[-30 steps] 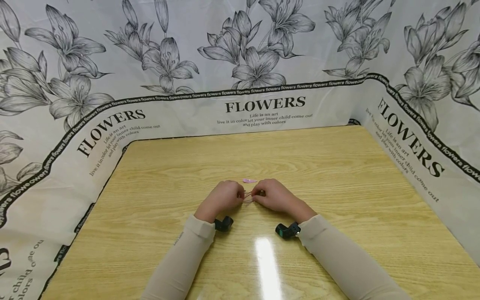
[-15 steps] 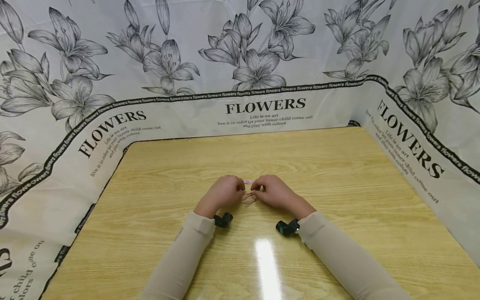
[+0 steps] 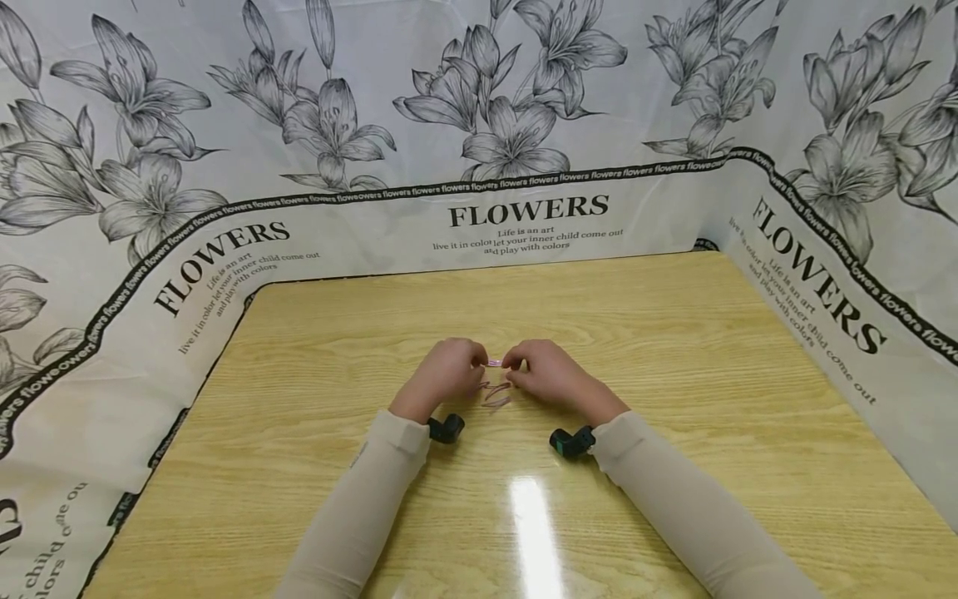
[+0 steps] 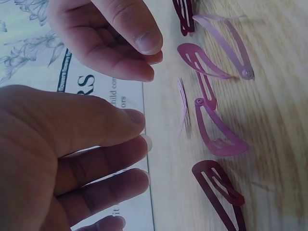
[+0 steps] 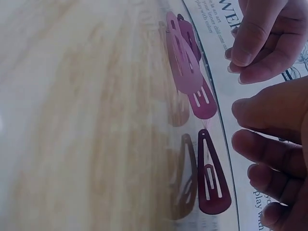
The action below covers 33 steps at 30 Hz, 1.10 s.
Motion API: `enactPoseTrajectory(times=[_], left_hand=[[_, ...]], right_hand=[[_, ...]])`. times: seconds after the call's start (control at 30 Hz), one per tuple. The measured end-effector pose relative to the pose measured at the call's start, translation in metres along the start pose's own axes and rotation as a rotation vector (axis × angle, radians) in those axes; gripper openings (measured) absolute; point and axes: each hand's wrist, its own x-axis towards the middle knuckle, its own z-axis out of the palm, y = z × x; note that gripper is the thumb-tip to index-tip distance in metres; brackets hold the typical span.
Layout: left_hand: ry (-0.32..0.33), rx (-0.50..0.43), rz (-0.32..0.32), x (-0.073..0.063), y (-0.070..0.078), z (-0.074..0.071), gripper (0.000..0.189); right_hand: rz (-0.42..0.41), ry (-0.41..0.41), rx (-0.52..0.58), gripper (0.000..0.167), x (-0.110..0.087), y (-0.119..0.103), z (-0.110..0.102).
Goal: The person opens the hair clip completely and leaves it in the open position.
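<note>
Floral paper backdrop (image 3: 479, 125), white with grey lilies and the word FLOWERS printed along a black band, fills the upper half of the head view and runs down both sides. Below it lies the glossy light-wood table (image 3: 674, 399), taking up the lower half of the frame, with a bright streak of glare near the bottom centre.

Two beige sleeves (image 3: 359, 516) come up from the bottom edge and meet at the centre of the frame, each with a small black wrist camera (image 3: 446, 428) strapped at the cuff. The left hand (image 3: 443, 376) and the right hand (image 3: 545, 374) sit close together just above the middle of the table, fingertips nearly touching. In the wrist views both hands have fingers loosely bent and apart — neither visibly grips anything, and the fingertips hover just beside the clips.

Between and just below the hands, a small cluster of flat metal snap hair clips (image 3: 496, 393) in pink and dark magenta lies on the wood. One pale pink snap clip (image 3: 495, 363) sits right between the two sets of fingertips; from the head view I cannot tell whether a finger touches it. In the left wrist view, a dark maroon snap clip (image 4: 219, 190) lies at the lower right — a lighter mauve clip (image 4: 219, 132) just above it.
</note>
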Motion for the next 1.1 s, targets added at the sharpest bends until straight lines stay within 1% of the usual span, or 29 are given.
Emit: enactPoseTrajectory(times=[0.2,0.4,0.5,0.8,1.1], left_hand=[[-0.005,0.004,-0.020,0.004,0.003,-0.003,0.025],[0.004,0.028,0.000,0.009,0.002,-0.003,0.022],[0.001,0.019,0.001,0.012,0.001,-0.003,0.022],[-0.008,-0.033,-0.034,0.020,-0.003,-0.001,0.022],[-0.016,-0.031,-0.050,0.023,-0.004,-0.001,0.019]], right_hand=[[0.023,-0.028,-0.021,0.021,0.003,0.002,-0.005],[0.046,-0.034,-0.038,0.021,0.007,0.002,-0.009],[0.051,-0.040,-0.044,0.021,0.009,0.003,-0.010],[0.041,-0.062,-0.053,0.021,0.014,0.006,-0.010],[0.057,-0.070,-0.054,0.023,0.018,0.010,-0.008]])
